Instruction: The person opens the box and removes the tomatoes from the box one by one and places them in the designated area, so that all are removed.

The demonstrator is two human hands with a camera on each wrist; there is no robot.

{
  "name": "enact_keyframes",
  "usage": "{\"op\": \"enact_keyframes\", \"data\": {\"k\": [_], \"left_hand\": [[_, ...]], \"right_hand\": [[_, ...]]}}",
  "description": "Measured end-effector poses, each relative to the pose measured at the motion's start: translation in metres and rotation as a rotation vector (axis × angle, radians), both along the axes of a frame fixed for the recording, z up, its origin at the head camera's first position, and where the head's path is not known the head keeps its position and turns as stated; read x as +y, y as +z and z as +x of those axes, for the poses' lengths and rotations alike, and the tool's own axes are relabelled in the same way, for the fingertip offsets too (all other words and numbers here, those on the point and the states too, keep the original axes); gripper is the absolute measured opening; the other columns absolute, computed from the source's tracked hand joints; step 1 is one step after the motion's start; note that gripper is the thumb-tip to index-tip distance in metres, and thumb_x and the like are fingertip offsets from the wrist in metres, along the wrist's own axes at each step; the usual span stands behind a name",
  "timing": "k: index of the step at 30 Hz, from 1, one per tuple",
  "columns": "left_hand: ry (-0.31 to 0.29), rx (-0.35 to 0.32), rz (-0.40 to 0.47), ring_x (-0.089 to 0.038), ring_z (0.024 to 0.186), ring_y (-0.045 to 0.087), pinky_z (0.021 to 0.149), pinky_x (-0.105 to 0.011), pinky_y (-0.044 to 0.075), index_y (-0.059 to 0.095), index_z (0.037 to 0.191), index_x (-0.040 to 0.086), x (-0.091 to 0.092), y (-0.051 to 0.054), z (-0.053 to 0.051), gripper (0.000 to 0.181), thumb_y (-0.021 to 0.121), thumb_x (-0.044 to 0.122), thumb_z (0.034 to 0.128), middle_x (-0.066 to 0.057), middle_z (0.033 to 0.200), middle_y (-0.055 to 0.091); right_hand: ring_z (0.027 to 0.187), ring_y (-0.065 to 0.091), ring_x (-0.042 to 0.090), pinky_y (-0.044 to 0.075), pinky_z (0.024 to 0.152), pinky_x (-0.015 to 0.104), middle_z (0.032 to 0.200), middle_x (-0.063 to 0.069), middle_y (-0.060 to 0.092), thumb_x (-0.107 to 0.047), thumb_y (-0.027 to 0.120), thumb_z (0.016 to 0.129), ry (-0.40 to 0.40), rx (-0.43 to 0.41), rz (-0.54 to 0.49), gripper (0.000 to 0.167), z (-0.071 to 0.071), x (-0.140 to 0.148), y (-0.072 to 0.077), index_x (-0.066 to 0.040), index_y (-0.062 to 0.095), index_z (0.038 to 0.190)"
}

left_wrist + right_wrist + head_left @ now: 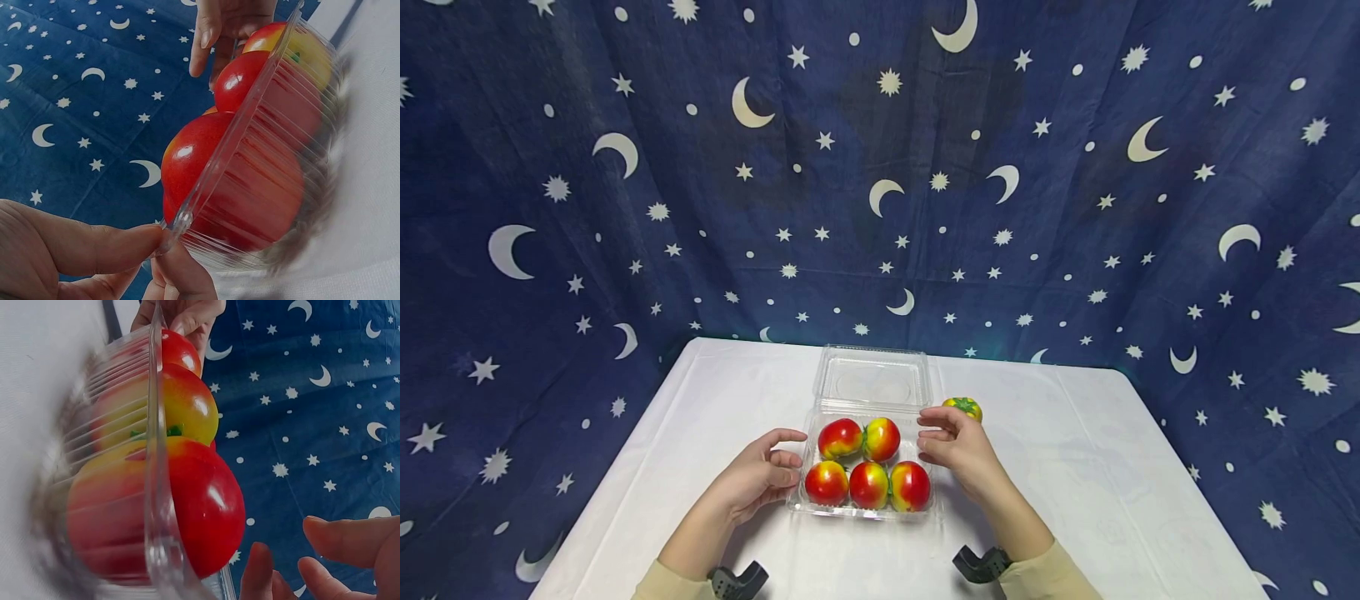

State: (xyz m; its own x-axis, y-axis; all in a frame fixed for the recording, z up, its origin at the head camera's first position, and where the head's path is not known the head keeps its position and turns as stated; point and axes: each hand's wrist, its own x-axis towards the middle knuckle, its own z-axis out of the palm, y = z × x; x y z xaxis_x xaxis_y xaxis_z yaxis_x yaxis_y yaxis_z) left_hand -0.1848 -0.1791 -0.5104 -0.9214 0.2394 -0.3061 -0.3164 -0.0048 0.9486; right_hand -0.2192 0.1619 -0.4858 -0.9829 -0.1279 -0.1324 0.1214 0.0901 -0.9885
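A clear plastic clamshell box (868, 514) lies in front of me, its lid (871, 375) folded back away from me. Several glossy red-and-yellow tomatoes (910, 486) sit in its base in two rows, the back row having two. In the left wrist view, my left hand (756, 475) pinches the near-left rim (215, 159) between thumb and finger. My right hand (958, 450) hovers at the box's right side, fingers loosely bent; the right wrist view shows a gap between its fingertips, with nothing held. Just beyond it lies another tomato (962, 407), yellow with a green top, partly hidden.
A white cloth covers the table (1075, 467). Behind it hangs a dark blue curtain (850, 167) with moons and stars. Black wrist-worn devices (981, 565) sit on both wrists, beside beige sleeves (1048, 575).
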Motion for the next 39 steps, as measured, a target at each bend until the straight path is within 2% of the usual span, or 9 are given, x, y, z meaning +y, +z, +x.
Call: {"op": "enact_keyframes", "data": {"k": [9, 14, 24, 33, 39], "left_hand": [[0.010, -0.005, -0.002, -0.017, 0.077, 0.064, 0.074, -0.030, 0.062, 0.044, 0.153, -0.001, 0.001, 0.000, 0.000, 0.071, 0.071, -0.008, 0.0876, -0.011, 0.100, 0.065], [0.009, -0.009, -0.001, -0.016, 0.077, 0.064, 0.074, -0.030, 0.062, 0.044, 0.153, 0.000, 0.001, -0.001, 0.000, 0.070, 0.070, -0.008, 0.0885, -0.008, 0.097, 0.065], [0.015, -0.010, -0.007, -0.017, 0.077, 0.063, 0.074, -0.030, 0.062, 0.044, 0.153, 0.000, 0.001, 0.000, 0.001, 0.068, 0.068, -0.010, 0.0895, -0.004, 0.093, 0.065], [0.020, -0.011, -0.005, -0.019, 0.078, 0.064, 0.074, -0.032, 0.062, 0.045, 0.152, 0.000, 0.001, -0.001, 0.001, 0.070, 0.072, -0.007, 0.0876, -0.011, 0.100, 0.066], [0.014, -0.011, -0.001, -0.019, 0.078, 0.063, 0.074, -0.031, 0.062, 0.044, 0.152, -0.001, 0.001, 0.000, 0.001, 0.070, 0.070, -0.008, 0.0880, -0.012, 0.100, 0.065]], "right_hand": [[0.102, 0.076, 0.035, 0.068, 0.080, 0.041, 0.138, 0.030, 0.063, 0.002, 0.076, 0.092, 0.011, -0.017, 0.059, 0.048, -0.005, -0.013, 0.003, 0.005, 0.062, 0.138], [0.097, 0.076, 0.027, 0.068, 0.079, 0.044, 0.136, 0.030, 0.064, 0.004, 0.076, 0.091, 0.014, -0.001, 0.108, 0.046, -0.007, -0.021, 0.004, 0.004, 0.063, 0.136], [0.100, 0.073, 0.024, 0.068, 0.080, 0.039, 0.136, 0.022, 0.066, -0.001, 0.080, 0.090, 0.049, -0.017, 0.243, 0.049, -0.011, -0.032, 0.005, 0.000, 0.064, 0.135], [0.096, 0.074, 0.022, 0.067, 0.085, 0.039, 0.128, 0.020, 0.069, -0.008, 0.083, 0.088, 0.113, 0.016, 0.342, 0.048, -0.019, -0.037, 0.004, -0.001, 0.067, 0.133], [0.094, 0.075, 0.022, 0.067, 0.085, 0.039, 0.124, 0.018, 0.071, -0.011, 0.084, 0.088, 0.130, 0.004, 0.385, 0.047, -0.020, -0.040, 0.004, -0.004, 0.068, 0.131]]}}
